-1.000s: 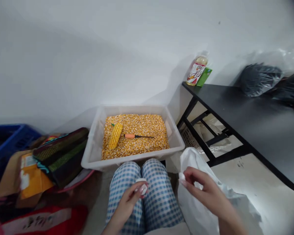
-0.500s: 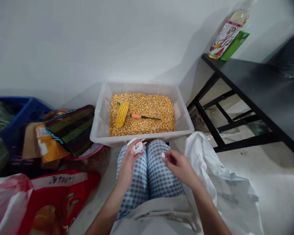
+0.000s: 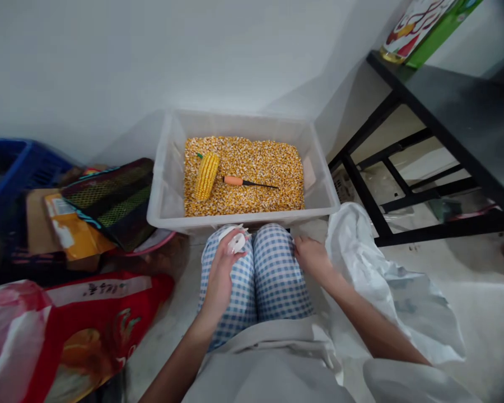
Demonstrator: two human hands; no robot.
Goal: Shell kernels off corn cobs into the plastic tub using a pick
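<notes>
Small white pieces [image 3: 236,243], rounded and thin-looking, rest in my left hand [image 3: 223,264], whose fingers curl around them above my left knee. Their exact kind is not clear. My right hand [image 3: 312,254] is closed at the outer side of my right knee, with its fingertips turned down and partly hidden; whatever it holds does not show. In front of my knees stands a translucent plastic bin [image 3: 243,221] with loose corn kernels [image 3: 256,154] in it. A yellow corn cob [image 3: 207,176] and an orange-handled screwdriver-like tool [image 3: 234,180] lie on the kernels.
A crumpled white sack [image 3: 361,252] lies right of my legs. Beyond it stands a black metal-framed table [image 3: 407,92] with a bottle [image 3: 415,25] on top. To the left are a blue crate [image 3: 29,162], a mesh bag [image 3: 113,201] and a red bag [image 3: 109,313].
My right hand has moved right and down to the side of my knee, and its white piece is out of sight. The left hand keeps its white pieces. The view has tilted down.
</notes>
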